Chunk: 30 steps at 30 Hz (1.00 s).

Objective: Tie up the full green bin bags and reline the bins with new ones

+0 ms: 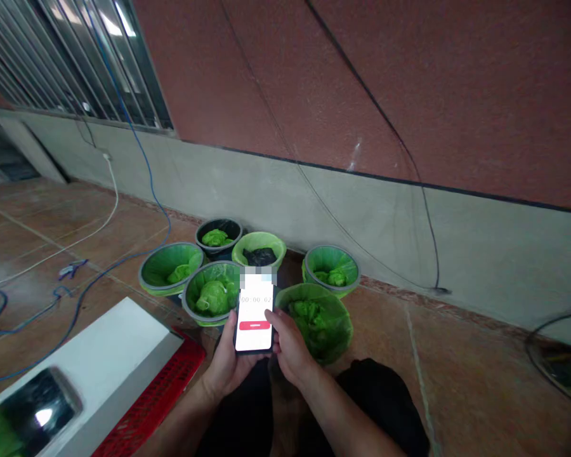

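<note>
A smartphone [254,339] with a bright white screen, a timer readout and a red button is held upright over my knees. My left hand [226,362] wraps its left side and lower edge. On its right side, my right hand [290,343] grips the edge, with the thumb over the screen. Just beyond the phone stand several bins lined with green bags: a grey-rimmed bin [209,266] behind it on the left and a green-lined bin [345,324] close to my right hand. Crumpled green bags [214,297] lie inside them.
At the left, a white box [124,324] rests by a red plastic crate [171,374], with a dark glossy object [42,406] on top. Blue cable [147,165] and white cable [117,197] trail across the tiled floor. A small clamp-like tool [72,269] lies there. A wall [361,203] rises behind the bins.
</note>
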{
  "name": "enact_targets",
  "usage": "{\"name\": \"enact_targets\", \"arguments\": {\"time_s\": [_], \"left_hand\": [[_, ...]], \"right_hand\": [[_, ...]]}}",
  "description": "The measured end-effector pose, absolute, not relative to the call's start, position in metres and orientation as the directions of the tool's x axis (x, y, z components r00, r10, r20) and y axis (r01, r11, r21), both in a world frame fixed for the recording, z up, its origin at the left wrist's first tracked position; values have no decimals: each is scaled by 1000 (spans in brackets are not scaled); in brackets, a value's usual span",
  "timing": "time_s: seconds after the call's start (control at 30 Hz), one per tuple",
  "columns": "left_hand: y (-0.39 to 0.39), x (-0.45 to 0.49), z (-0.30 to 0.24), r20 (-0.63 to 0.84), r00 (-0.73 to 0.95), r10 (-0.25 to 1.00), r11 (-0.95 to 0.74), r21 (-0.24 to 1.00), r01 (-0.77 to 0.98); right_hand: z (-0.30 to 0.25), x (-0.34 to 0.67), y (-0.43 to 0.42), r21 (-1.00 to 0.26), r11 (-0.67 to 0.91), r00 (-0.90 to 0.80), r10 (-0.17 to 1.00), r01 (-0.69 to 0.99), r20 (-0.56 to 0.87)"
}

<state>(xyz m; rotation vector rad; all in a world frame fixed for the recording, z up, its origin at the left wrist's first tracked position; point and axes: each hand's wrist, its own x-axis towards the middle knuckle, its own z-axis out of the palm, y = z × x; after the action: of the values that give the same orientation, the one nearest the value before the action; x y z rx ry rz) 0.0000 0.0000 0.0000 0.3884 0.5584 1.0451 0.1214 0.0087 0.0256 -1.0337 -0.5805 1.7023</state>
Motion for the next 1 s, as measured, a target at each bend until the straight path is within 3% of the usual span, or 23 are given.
{"name": "enact_targets", "arguments": {"time_s": [0.57, 1.0], "left_hand": [[-2, 2, 8, -256, 359, 898, 438, 608, -662], [-2, 2, 5, -226, 364, 904, 424, 582, -694]], "right_hand": [[31, 123, 11, -762, -371, -158, 927, -530, -341], [25, 120, 12, -778, -379, -120, 921, -501, -371]]}}
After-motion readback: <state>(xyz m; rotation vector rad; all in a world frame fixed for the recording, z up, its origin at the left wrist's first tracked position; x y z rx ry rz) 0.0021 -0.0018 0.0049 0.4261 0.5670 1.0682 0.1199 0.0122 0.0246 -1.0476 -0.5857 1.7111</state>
